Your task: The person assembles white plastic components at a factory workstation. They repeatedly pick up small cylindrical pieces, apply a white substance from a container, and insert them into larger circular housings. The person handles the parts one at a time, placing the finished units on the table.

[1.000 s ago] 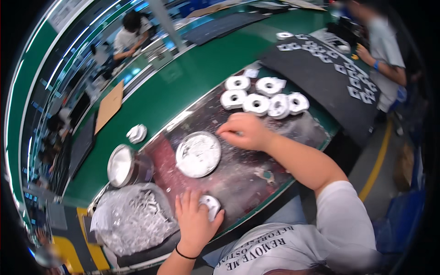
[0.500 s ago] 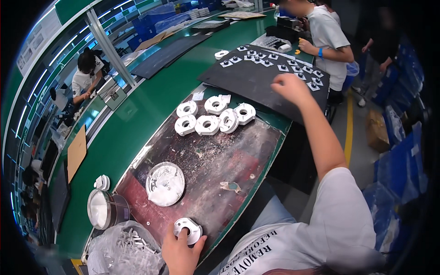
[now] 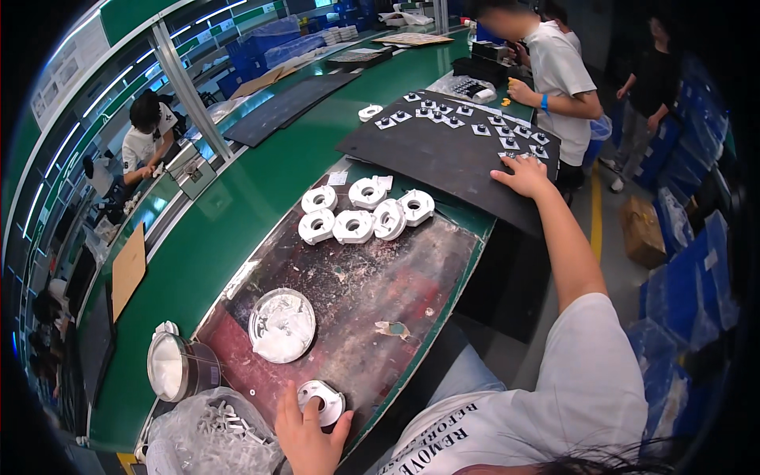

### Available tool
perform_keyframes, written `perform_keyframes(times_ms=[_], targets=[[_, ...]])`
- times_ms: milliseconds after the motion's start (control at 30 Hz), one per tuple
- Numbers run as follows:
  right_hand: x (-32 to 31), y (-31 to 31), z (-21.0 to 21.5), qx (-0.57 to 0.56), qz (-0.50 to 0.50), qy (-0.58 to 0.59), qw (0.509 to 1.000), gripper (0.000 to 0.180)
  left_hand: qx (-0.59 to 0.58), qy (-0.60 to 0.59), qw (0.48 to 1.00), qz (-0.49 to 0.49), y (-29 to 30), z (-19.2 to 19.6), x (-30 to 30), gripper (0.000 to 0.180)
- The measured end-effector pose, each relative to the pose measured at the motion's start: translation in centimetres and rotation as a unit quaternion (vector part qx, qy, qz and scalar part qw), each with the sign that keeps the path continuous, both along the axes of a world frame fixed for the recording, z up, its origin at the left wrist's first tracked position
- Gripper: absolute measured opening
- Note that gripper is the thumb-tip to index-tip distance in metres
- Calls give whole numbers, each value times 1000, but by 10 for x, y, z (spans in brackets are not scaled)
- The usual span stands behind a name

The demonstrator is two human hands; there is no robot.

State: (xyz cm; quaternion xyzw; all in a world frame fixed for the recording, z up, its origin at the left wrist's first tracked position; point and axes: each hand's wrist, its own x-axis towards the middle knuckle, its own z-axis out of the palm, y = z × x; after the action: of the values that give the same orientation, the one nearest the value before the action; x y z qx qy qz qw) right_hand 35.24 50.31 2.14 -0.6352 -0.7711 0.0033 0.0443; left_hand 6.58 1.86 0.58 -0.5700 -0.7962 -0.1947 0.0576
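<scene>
Near the table's front edge, my left hand (image 3: 307, 440) grips a white round plastic housing (image 3: 326, 402) with a central hole. Its fingers lie at the hole and its thumb at the right side. Over the right part of a black board (image 3: 427, 154), my right hand (image 3: 524, 176) is open, fingers stretched out. Its fingertips meet one of several small white square pieces with black centres (image 3: 509, 143), which they partly cover. Several more white housings (image 3: 353, 226) stand grouped at the work board's far end. A round lid with white paste (image 3: 282, 326) lies between them and my left hand.
An open tin of white paste (image 3: 168, 366) and a clear bag of small white parts (image 3: 214, 431) stand at the left. The stained work board (image 3: 380, 277) ends at a green edge. A co-worker in a white shirt (image 3: 560, 67) stands beyond the black board.
My right hand has moved down and slightly right onto the small pieces, and its curled fingers have stretched out. My left hand stays at the housing. The whole view has shifted slightly.
</scene>
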Motion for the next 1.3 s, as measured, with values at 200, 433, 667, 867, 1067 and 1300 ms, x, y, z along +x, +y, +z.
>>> perform_keyframes(times_ms=[200,433,667,867,1067,1300], targets=[[-5,-43,-7,36,123,61,990,68,4,-11,1000,3,-1,0,3,46],[-21,-97,-37,245,225,112,937,41,8,-33,999,1,0,0,5,48],[-30,-98,-44,356,236,140,894,19,7,-110,994,-2,-10,3,2,68],[-57,-153,-26,292,248,328,864,11,55,-170,984,-4,-18,-7,-13,85],[-119,-255,-23,-383,213,647,624,18,20,-258,966,1,-10,-11,-18,104],[-209,-306,-21,-611,297,461,571,31,66,-277,958,29,-11,-31,-17,105]])
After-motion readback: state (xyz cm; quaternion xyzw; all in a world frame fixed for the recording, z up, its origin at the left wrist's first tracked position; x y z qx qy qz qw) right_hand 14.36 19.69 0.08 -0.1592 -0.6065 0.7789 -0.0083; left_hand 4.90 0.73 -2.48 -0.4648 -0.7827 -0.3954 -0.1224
